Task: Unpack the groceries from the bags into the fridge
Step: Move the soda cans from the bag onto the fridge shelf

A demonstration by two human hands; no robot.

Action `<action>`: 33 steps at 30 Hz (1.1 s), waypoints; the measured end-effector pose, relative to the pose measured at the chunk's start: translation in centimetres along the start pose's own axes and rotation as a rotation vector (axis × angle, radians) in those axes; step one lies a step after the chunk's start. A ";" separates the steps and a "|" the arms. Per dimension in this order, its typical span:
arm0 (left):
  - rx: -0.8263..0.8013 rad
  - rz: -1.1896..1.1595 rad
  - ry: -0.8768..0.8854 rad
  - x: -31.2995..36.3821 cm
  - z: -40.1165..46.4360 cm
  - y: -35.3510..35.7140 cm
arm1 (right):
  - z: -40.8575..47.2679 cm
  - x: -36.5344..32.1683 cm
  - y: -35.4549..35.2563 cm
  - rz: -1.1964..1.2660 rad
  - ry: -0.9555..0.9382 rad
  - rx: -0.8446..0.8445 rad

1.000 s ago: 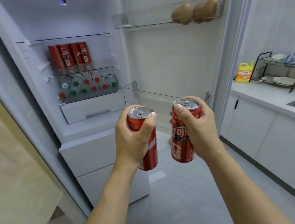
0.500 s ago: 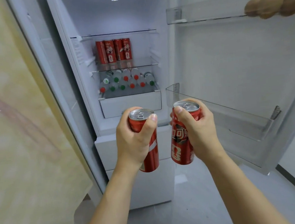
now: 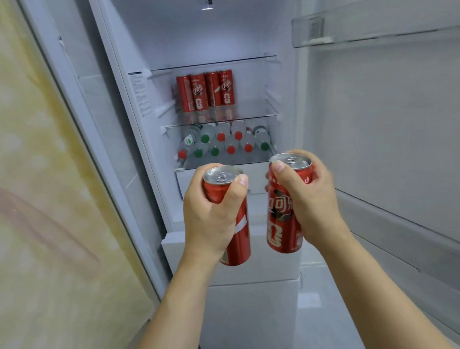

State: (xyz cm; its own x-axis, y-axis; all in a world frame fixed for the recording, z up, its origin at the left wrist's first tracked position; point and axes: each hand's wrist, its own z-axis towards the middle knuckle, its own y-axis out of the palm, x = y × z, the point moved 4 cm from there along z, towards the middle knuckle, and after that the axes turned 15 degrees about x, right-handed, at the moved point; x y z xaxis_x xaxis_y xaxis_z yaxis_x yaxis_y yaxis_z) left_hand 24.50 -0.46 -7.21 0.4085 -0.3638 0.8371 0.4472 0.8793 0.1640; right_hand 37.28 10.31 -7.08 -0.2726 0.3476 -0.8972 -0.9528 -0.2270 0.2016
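Red cans: left grip [image 3: 213, 217] clasps one [image 3: 232, 224], right grip [image 3: 309, 200] clasps other [image 3: 281, 220], upright before open fridge [image 3: 211, 36].

Door shelf [image 3: 382, 26] cut off at right edge

The left hand [image 3: 213, 217] is gripping a glossy red metal can [image 3: 235, 229] with a bare silvery brushed top; the right hand [image 3: 309, 200] is holding its twin can [image 3: 281, 222], equally shiny. Beyond the hands, clear glass shelves [image 3: 218, 121] are gleaming inside the smooth white plastic fridge [image 3: 143, 154]. To the right of the right hand, a transparent glossy door bin [image 3: 377, 22] is showing.
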 end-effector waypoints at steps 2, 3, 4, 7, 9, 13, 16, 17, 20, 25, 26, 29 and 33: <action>0.009 0.015 0.007 -0.8 1.3 0.4 | 1.2 0.6 1.0 0.002 -0.009 -0.013; 0.014 0.024 0.009 -1.2 2.0 0.5 | 1.8 0.8 1.6 0.005 -0.014 -0.020; 0.020 0.028 0.011 -1.6 2.6 0.7 | 2.3 1.2 2.2 0.008 -0.015 -0.024; 0.037 0.033 0.011 -3.0 4.6 1.0 | 3.9 2.4 3.9 0.008 -0.009 -0.037; 0.036 0.023 0.001 -4.4 6.4 1.4 | 5.2 3.1 5.3 0.006 -0.018 -0.038; 0.037 -0.006 -0.015 -7.0 11.2 2.1 | 8.5 4.3 8.5 0.013 -0.038 -0.018; 0.044 -0.016 -0.011 -7.9 14.8 2.5 | 11.3 4.9 11.0 0.004 -0.056 0.009; 0.044 -0.020 -0.004 -8.2 16.0 2.7 | 12.2 5.1 11.9 0.015 -0.059 0.020; 0.020 -0.026 0.021 -9.2 19.5 3.3 | 14.6 5.7 14.4 0.030 -0.062 0.050; 0.023 -0.045 0.051 -10.9 24.5 4.6 | 18.8 6.9 18.1 0.023 -0.059 0.079; 0.033 -0.050 0.052 -11.2 25.5 4.9 | 19.7 7.1 18.7 0.037 -0.058 0.083; 0.037 -0.055 0.064 -12.2 28.2 6.2 | 22.4 7.2 20.5 0.048 -0.083 0.087; 0.056 -0.061 0.073 -13.4 30.9 7.7 | 25.9 8.1 22.2 0.032 -0.106 0.111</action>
State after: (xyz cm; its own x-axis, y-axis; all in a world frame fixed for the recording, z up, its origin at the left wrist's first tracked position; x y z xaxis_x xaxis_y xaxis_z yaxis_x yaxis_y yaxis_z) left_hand -2.08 20.67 -1.06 0.4400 -0.4365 0.7848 0.4281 0.8702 0.2440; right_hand 10.46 31.64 0.26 -0.3101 0.4370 -0.8443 -0.9507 -0.1399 0.2768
